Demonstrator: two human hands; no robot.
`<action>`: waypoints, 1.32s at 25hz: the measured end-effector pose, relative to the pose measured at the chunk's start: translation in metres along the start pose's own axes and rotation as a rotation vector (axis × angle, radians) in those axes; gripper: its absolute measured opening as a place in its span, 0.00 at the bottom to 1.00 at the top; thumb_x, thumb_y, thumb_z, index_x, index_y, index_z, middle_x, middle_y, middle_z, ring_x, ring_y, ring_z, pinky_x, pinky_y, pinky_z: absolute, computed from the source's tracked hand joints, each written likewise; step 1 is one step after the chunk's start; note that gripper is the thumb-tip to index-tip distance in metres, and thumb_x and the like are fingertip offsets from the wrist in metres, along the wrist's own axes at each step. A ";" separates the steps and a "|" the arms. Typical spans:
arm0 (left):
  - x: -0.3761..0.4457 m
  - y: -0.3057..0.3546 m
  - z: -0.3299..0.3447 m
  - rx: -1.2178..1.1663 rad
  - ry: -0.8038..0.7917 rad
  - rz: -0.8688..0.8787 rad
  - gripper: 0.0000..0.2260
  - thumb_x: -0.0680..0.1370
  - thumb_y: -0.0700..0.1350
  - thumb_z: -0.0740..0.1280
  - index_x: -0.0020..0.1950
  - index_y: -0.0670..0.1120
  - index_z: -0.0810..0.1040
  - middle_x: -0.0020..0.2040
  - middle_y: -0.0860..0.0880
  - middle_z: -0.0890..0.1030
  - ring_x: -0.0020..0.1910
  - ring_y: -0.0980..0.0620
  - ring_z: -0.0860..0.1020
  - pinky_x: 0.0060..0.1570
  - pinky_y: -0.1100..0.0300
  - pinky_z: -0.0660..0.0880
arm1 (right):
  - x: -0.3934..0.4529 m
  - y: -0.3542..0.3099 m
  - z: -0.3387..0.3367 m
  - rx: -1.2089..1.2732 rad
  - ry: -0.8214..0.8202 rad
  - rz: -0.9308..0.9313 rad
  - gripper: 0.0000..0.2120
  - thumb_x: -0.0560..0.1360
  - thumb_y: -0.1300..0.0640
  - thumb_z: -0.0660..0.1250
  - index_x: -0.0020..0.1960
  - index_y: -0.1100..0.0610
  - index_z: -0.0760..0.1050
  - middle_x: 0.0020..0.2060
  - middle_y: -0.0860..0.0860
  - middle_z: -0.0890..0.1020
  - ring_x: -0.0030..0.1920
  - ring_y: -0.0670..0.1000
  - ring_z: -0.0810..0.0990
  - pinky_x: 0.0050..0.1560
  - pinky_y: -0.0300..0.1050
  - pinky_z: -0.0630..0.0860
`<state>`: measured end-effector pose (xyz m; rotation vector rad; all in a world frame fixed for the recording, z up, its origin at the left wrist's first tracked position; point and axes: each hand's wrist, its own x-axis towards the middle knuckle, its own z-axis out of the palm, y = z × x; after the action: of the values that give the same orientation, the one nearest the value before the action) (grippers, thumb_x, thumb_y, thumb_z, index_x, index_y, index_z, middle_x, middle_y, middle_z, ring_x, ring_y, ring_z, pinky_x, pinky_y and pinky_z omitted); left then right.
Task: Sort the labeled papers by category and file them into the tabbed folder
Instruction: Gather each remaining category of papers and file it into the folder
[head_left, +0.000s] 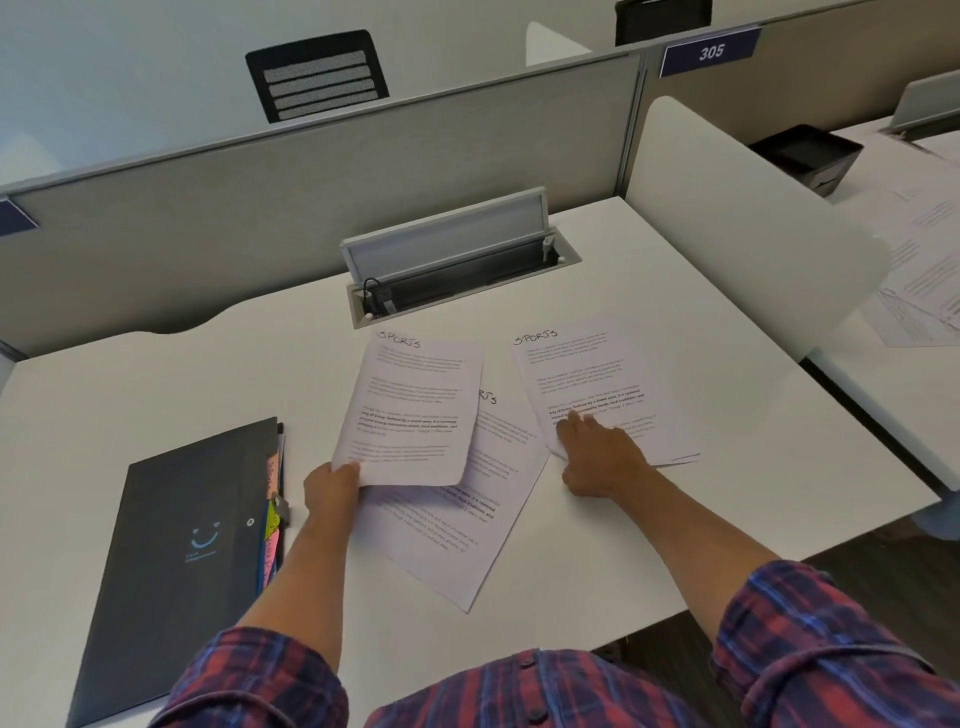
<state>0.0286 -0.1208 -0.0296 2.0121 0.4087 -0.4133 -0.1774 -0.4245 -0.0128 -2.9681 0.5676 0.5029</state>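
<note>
The labeled papers are still getting sorted here, spread out across the middle of the white surface (156, 374). The left hand (332, 486) is pinching one "SPORTS" sheet (410, 410) by its bottom corner, fingers curled closed around the edge, and the sheet is lifting a bit off the loose pile (467, 525) lying under it. The top sheet of that pile is showing only the tail end of its handwritten heading, so I can't say for sure what category it is. The right hand (602, 457) is lying flat and mostly open, fingers pressing down on a second stack (602, 384) headed "SPORTS", just to the right, not gripping anything.

The tabbed folder (182, 561) is sitting shut on the left side of the surface, coloured tabs (271, 525) poking out along its right edge, close by the left wrist but not touching the papers.

My read: this is the grouping step, nothing filed yet. Next move is probably carrying the held sheet over onto the right stack, which means keeping that pile pinned so it's not sliding, squaring the edges, then going through the rest before opening the folder
</note>
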 end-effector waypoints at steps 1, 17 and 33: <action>0.000 -0.001 0.000 0.005 -0.006 0.002 0.04 0.77 0.39 0.65 0.50 0.40 0.77 0.41 0.44 0.79 0.39 0.45 0.77 0.43 0.54 0.76 | -0.001 -0.001 0.000 -0.019 -0.002 -0.006 0.31 0.75 0.57 0.63 0.75 0.60 0.59 0.78 0.59 0.60 0.75 0.60 0.64 0.62 0.57 0.73; -0.035 0.016 -0.004 0.682 -0.062 0.257 0.17 0.72 0.46 0.71 0.57 0.39 0.73 0.55 0.41 0.75 0.54 0.39 0.78 0.52 0.44 0.80 | 0.006 -0.008 -0.004 0.315 0.353 0.287 0.10 0.77 0.52 0.62 0.44 0.55 0.79 0.33 0.49 0.80 0.34 0.54 0.75 0.36 0.44 0.68; -0.034 0.001 -0.012 0.267 -0.354 0.108 0.14 0.73 0.41 0.73 0.58 0.43 0.81 0.57 0.43 0.83 0.54 0.42 0.81 0.58 0.46 0.79 | 0.003 -0.010 -0.006 0.402 0.271 0.339 0.08 0.76 0.59 0.61 0.39 0.52 0.69 0.31 0.48 0.75 0.34 0.55 0.73 0.37 0.45 0.65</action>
<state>0.0006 -0.1140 -0.0080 2.1491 0.0249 -0.7738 -0.1695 -0.4164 -0.0083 -2.5742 1.0651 -0.0074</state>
